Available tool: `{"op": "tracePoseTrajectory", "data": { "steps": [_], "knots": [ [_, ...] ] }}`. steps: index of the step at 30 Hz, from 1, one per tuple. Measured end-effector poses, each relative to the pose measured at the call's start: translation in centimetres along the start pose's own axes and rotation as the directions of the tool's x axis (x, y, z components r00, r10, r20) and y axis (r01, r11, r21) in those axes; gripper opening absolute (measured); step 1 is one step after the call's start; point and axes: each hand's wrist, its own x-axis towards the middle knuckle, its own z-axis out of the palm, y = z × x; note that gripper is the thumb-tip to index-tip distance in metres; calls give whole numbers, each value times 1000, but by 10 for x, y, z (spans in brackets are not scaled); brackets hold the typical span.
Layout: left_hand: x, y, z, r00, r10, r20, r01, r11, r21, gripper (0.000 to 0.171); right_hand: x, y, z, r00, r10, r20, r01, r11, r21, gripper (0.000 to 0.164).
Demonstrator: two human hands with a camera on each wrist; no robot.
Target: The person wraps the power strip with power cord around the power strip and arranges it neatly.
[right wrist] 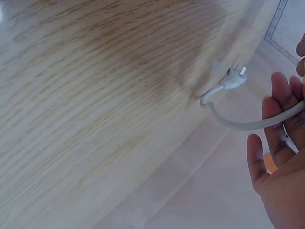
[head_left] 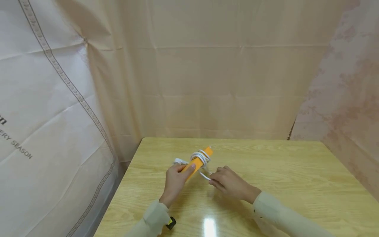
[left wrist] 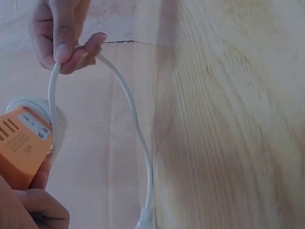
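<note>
Squarely at lower centre of the head view, a person's left hand (head_left: 174, 182) grips an orange power strip (head_left: 195, 162), tilted above a wooden table (head_left: 296, 171), with white cord (head_left: 203, 158) looped round its upper part, while the right hand (head_left: 232, 182) pinches a trailing length. In the left wrist view, the strip's sockets (left wrist: 35, 125) show at lower left; at upper left, thumb and fingers pinch the cord, which curves down to the bottom edge. The right wrist view shows cord lying across the right hand's fingers at right, the plug (right wrist: 234, 79) at upper right. The strip looks light, rigid and smooth, likely best held by its bare end; the cord appears soft but springy, suiting a light pinch.
</note>
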Motion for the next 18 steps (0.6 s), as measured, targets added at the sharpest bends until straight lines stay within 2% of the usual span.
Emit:
{"op": "tracePoseTrajectory", "data": {
  "steps": [5, 9, 18],
  "knots": [
    [3, -2, -1, 998, 47, -44, -43, 995, 86, 42, -4, 2, -3, 998, -36, -49, 35, 999, -16, 9],
    [2, -4, -4, 998, 46, -44, -39, 986, 160, 42, -8, 6, -4, 996, -54, -73, 51, 998, -44, 6],
    [1, -8, -10, 997, 79, -27, -66, 944, 324, 43, -14, 13, -14, 999, -23, -43, 20, 998, -59, 8]
  ]
}}
